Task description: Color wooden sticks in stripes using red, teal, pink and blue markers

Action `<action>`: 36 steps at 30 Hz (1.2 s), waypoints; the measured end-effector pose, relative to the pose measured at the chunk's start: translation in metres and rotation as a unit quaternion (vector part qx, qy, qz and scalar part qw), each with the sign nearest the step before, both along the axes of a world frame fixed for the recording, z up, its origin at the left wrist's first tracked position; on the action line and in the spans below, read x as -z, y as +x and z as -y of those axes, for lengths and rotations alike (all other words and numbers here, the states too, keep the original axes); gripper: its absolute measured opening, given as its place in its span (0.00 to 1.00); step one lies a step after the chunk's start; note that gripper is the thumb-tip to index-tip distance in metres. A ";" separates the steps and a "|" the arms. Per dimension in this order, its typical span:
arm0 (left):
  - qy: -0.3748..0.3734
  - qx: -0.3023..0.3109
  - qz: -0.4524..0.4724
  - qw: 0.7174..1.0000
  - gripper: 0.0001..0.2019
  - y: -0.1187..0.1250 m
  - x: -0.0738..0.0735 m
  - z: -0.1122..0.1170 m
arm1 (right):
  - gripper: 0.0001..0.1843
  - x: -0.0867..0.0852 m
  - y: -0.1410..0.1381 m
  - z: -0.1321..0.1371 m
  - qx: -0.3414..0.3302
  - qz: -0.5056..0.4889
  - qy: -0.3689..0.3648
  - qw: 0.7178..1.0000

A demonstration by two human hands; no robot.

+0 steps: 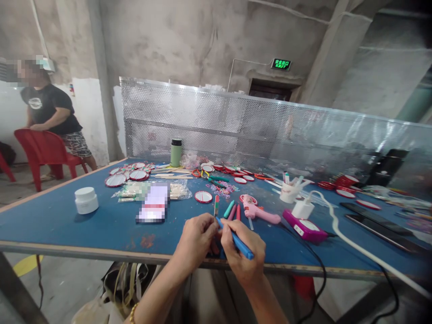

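Note:
My left hand [198, 234] pinches a small flat stick [216, 204] with coloured bands of red, green and brown, its far end pointing away from me. In my right hand [245, 249] is a blue marker pen [241, 243], gripped as for writing, its tip at the stick beside my left fingertips. Just past my hands lie a teal marker [229, 209] and a few reddish ones [238, 211]. To their right rests a pink glue gun [259, 212]. Beyond the stick a round white disc with a red rim [203, 196] lies flat.
At left stand a white jar [86, 200] and a phone [153, 202]. Behind are a green bottle [176, 153], pliers [216, 179] and more red-rimmed discs [138, 174]. A purple box [305, 227], white cable [340, 238] and dark phones [381, 231] occupy the right. A person [52, 108] is far left.

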State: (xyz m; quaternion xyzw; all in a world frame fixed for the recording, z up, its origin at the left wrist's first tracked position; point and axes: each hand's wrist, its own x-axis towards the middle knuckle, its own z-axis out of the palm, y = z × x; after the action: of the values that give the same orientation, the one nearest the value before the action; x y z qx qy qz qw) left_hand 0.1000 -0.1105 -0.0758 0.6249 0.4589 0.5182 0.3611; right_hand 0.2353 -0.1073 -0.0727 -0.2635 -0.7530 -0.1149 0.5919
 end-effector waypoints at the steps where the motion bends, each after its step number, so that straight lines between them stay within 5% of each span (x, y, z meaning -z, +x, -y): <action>1: -0.002 0.002 0.003 1.000 0.13 0.000 0.000 0.000 | 0.08 0.000 0.000 0.000 0.005 -0.001 0.002 1.000; 28: -0.013 0.009 0.019 1.000 0.12 0.002 -0.001 0.000 | 0.08 0.001 0.002 0.000 0.024 -0.008 0.000 1.000; 36: -0.010 0.004 0.051 0.999 0.13 0.003 -0.002 0.000 | 0.08 -0.003 0.005 -0.001 -0.020 -0.018 0.001 1.000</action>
State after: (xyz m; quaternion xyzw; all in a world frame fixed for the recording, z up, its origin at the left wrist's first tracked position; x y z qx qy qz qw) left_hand 0.1030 -0.1101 -0.0741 0.5958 0.4426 0.5436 0.3919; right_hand 0.2403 -0.1063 -0.0697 -0.2501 -0.7473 -0.0987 0.6076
